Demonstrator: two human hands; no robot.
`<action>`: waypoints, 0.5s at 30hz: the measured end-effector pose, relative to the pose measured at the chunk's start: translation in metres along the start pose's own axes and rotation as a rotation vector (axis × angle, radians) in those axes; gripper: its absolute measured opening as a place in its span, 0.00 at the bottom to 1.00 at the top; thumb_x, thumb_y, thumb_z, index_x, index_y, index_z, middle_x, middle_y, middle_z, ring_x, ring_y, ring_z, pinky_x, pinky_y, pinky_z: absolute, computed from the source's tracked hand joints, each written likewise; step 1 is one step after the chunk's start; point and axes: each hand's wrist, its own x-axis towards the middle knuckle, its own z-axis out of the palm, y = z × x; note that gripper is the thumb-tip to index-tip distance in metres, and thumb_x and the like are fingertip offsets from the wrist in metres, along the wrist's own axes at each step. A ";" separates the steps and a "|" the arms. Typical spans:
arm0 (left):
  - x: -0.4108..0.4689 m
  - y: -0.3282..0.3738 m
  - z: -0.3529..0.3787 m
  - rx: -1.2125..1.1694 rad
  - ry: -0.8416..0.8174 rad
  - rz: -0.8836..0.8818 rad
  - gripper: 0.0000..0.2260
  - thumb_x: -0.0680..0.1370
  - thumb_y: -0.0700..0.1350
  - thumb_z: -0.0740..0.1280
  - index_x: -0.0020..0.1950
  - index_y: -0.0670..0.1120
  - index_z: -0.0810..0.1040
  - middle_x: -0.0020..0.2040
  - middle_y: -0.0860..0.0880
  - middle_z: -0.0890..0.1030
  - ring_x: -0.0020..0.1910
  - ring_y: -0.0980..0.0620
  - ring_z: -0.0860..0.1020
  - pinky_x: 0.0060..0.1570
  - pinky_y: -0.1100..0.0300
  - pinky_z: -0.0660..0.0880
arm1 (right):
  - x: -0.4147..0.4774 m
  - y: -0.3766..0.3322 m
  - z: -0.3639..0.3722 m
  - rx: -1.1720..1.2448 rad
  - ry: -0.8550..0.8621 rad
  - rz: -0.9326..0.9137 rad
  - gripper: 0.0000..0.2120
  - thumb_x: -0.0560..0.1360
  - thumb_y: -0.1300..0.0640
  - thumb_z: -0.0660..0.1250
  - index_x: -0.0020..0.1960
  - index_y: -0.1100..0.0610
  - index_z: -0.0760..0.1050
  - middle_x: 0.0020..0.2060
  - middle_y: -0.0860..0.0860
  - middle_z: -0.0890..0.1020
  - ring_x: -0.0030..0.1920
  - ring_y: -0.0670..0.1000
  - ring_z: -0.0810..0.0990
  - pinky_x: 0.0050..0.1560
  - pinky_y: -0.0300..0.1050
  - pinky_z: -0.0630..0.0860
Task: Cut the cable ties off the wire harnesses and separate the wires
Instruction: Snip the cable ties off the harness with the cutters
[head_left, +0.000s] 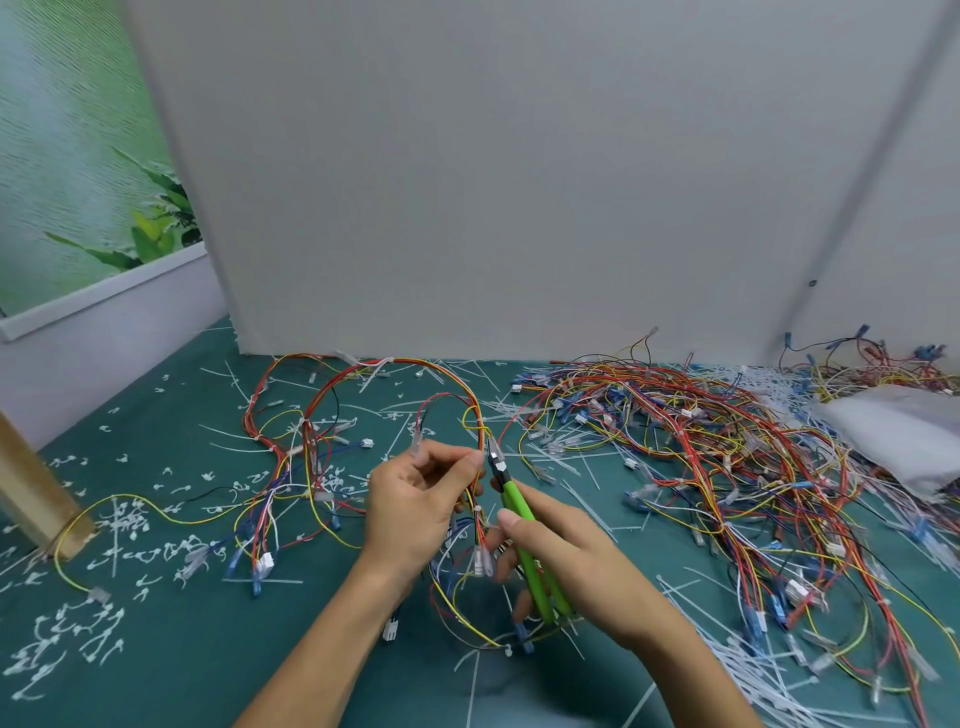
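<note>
— Where could this go wrong?

— Start at the left: cut tie scraps (127, 519) litter the bench (208, 649) under the harness (309, 415), so a tie I miss could hide among them. My left grip (415, 499) pinches the harness's wires up off the bench, fingertips just beside the nose of the cutters (511, 493) — bite too wide and I'd likely nick insulation, or my finger, instead of the tie.

— And the other hand?

— My right grip (566, 561) is wrapped round the green handles; whether the blades are parted I can't tell. Farther right the pile of harnesses (727, 457) lies near — a trailing loop could snag it.
</note>
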 end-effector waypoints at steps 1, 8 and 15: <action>0.000 0.000 0.000 0.003 -0.009 -0.001 0.04 0.74 0.39 0.75 0.41 0.47 0.86 0.38 0.43 0.85 0.36 0.47 0.83 0.40 0.59 0.81 | -0.001 -0.001 0.001 0.030 -0.011 0.017 0.16 0.78 0.46 0.65 0.59 0.55 0.76 0.46 0.51 0.81 0.45 0.53 0.82 0.41 0.62 0.83; -0.003 0.001 0.003 -0.026 -0.031 -0.033 0.02 0.74 0.38 0.75 0.41 0.44 0.86 0.38 0.41 0.85 0.36 0.48 0.83 0.41 0.58 0.81 | -0.001 0.000 0.001 0.125 0.025 0.122 0.14 0.83 0.48 0.64 0.62 0.56 0.76 0.49 0.55 0.77 0.46 0.52 0.83 0.49 0.75 0.80; -0.002 0.003 0.005 -0.222 0.003 -0.215 0.03 0.74 0.41 0.74 0.42 0.46 0.87 0.40 0.43 0.86 0.36 0.51 0.83 0.36 0.62 0.79 | 0.001 -0.003 0.001 0.098 0.018 0.102 0.14 0.86 0.55 0.57 0.68 0.51 0.74 0.50 0.56 0.76 0.47 0.52 0.82 0.54 0.67 0.80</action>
